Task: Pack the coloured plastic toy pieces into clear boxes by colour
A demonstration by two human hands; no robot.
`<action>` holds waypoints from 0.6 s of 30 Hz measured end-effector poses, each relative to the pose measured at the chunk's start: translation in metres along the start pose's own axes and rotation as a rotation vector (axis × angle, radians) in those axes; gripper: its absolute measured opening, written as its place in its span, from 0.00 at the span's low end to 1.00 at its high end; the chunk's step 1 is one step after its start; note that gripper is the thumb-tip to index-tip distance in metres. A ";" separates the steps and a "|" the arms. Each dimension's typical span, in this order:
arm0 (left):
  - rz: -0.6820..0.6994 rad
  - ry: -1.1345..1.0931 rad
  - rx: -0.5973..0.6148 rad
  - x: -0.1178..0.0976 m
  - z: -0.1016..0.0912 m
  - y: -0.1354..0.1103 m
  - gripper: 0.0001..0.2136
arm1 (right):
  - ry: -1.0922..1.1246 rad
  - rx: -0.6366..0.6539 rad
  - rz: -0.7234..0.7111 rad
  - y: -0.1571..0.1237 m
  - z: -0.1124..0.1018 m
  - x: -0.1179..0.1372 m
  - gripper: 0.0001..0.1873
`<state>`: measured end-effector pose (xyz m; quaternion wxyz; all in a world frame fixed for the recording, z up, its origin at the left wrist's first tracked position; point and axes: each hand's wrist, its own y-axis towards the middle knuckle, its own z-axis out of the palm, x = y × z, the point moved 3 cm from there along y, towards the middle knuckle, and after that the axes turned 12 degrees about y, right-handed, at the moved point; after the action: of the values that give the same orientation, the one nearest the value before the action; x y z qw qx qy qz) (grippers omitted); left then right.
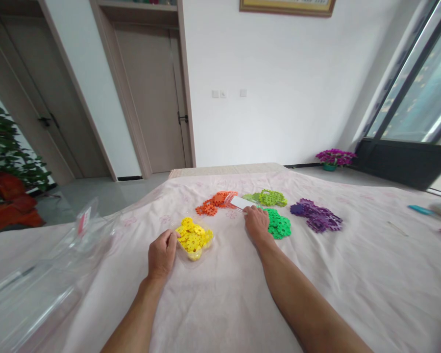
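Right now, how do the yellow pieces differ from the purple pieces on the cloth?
The yellow pieces sit in a clear container, while the purple pieces lie directly on the cloth. The left hand pinches the yellow pieces' container; no hand touches the purple pieces. The yellow pieces form a compact heap, while the purple pieces spread sideways. Both are piles of small, notched pieces.

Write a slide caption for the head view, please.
Left hand holds a clear container of yellow pieces; right hand holds clear, white-labelled plastic.
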<state>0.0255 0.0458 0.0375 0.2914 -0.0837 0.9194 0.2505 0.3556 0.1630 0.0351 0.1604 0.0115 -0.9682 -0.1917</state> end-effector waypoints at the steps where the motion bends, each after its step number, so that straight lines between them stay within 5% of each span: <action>1: 0.002 0.002 -0.004 0.000 0.000 0.000 0.14 | 0.003 0.000 -0.001 0.000 0.001 0.000 0.14; 18: -0.008 -0.066 -0.024 0.001 0.001 0.003 0.13 | 0.000 -0.106 -0.004 -0.001 0.003 0.003 0.19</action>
<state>0.0246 0.0487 0.0377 0.3214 -0.0824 0.9059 0.2631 0.3517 0.1628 0.0327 0.1604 0.0049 -0.9566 -0.2432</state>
